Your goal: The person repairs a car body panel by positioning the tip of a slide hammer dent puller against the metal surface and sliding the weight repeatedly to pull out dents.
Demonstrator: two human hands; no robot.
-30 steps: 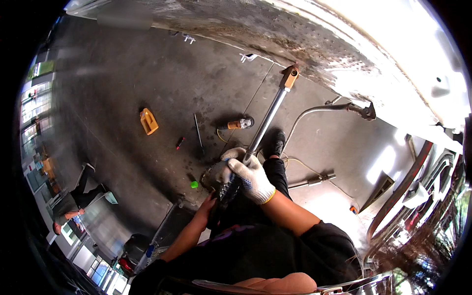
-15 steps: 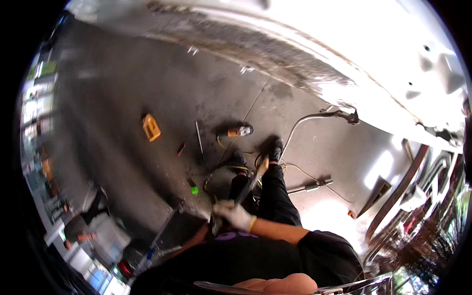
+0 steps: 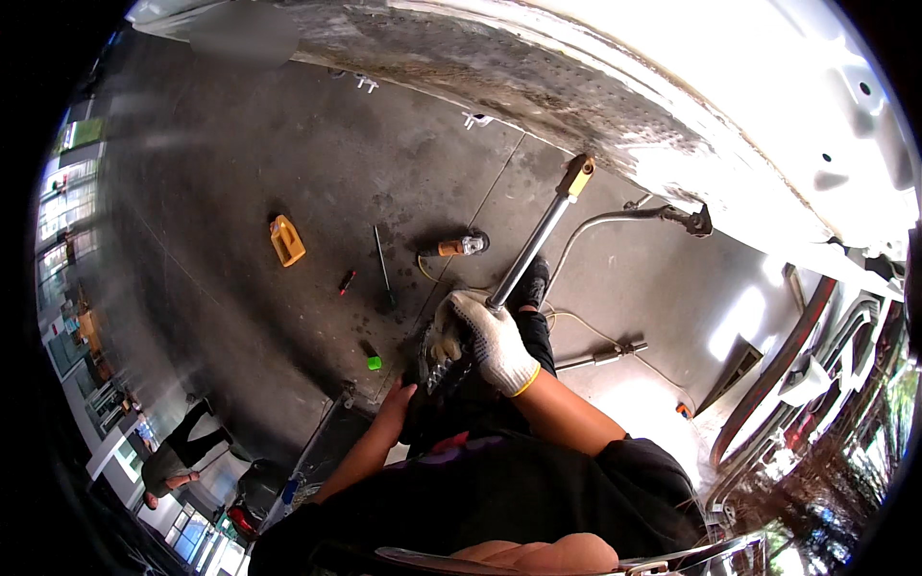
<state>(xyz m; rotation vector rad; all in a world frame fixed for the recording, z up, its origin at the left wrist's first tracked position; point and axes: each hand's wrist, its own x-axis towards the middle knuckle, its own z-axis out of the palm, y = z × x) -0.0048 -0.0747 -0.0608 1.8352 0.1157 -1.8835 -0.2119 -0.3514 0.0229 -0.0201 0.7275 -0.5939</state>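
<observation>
My right hand [image 3: 499, 350], in a white knitted glove with a yellow cuff, is closed around a long silver metal rod [image 3: 528, 253]. The rod slants up and away to a yellow end piece [image 3: 576, 180] with a dark, holed tip, in front of a white vehicle body's dirty lower edge [image 3: 538, 82]. Bare at the thumb, my left hand [image 3: 405, 396] is by my lap, closed at the side of a dark, partly shiny metallic thing [image 3: 440, 367] whose kind I cannot make out. Most of its fingers are hidden.
On the concrete floor lie an orange angle grinder [image 3: 459, 247], a yellow jug [image 3: 286, 240], a thin rod [image 3: 383, 264], a red-handled tool [image 3: 347, 282] and a green item [image 3: 374, 363]. A bent metal bar [image 3: 615, 226] stands right. Another person [image 3: 178, 461] is far left.
My right hand has moved up and right, away from my body. The rod now points outward, its yellow end near the vehicle's lower edge. More of my left forearm shows.
</observation>
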